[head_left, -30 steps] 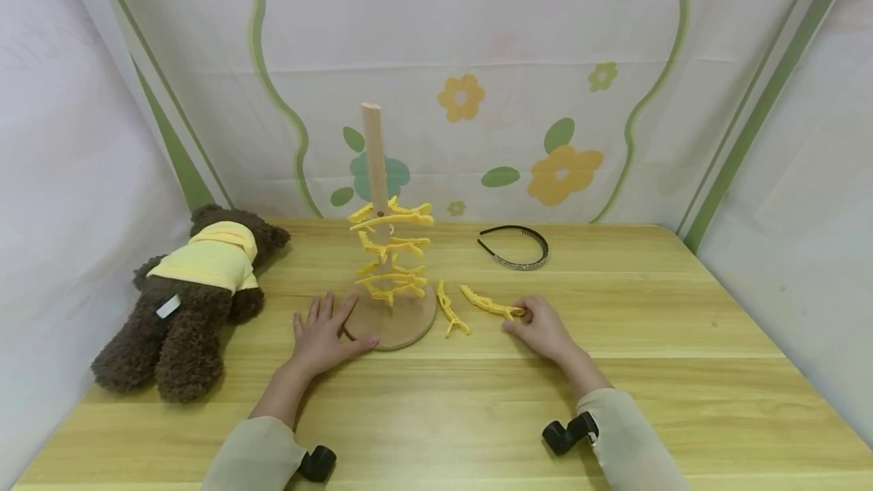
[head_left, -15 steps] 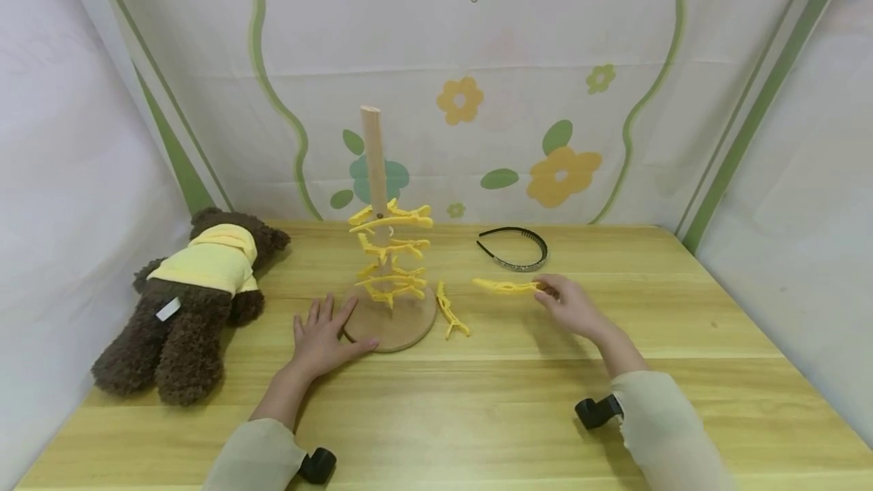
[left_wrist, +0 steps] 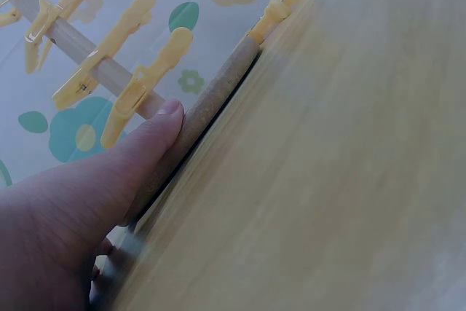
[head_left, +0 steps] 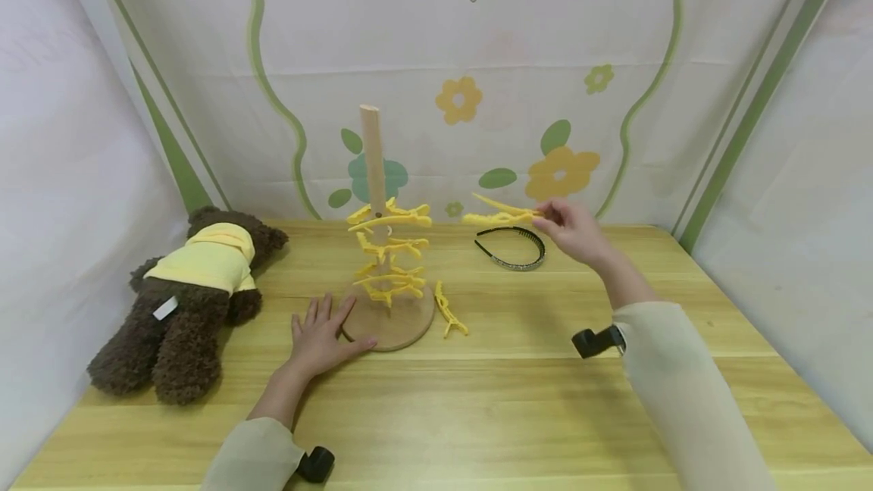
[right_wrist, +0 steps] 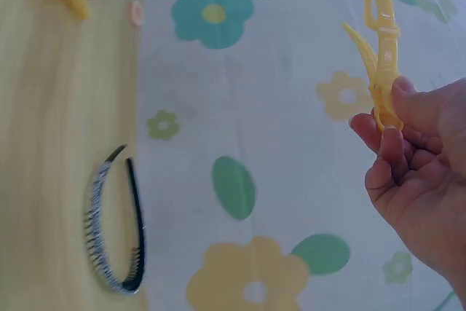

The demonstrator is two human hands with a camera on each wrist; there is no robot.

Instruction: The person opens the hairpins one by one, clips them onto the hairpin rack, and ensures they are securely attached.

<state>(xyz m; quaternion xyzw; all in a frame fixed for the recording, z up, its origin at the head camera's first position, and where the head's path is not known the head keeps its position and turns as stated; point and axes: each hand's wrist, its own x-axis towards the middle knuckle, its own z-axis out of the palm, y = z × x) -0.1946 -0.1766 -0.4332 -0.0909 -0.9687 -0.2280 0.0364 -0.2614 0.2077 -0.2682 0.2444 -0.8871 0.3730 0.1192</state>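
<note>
My right hand (head_left: 573, 232) pinches the rear end of a yellow hair clip (head_left: 501, 217) in the air, behind and above the black headband. In the right wrist view that clip (right_wrist: 386, 41) points up with its two arms parted. My left hand (head_left: 323, 343) lies spread at the round wooden base (head_left: 389, 332) of a post, its thumb (left_wrist: 156, 132) on the base's edge. Several yellow hair clips (head_left: 392, 245) are fixed along the wooden post (head_left: 373, 157) at different heights. One loose yellow hair clip (head_left: 449, 311) lies on the table just right of the base.
A black headband (head_left: 511, 248) with a sparkling band lies toward the back of the table (head_left: 477, 415). At the left, a brown teddy bear (head_left: 184, 317) in a yellow top lies face down. A printed cloth (head_left: 518, 36) stands behind, with white cloth walls at both sides.
My right hand has lifted the hair clip off the table and carried it up and back, and the clip's arms have spread apart. The left hand has stayed on the base.
</note>
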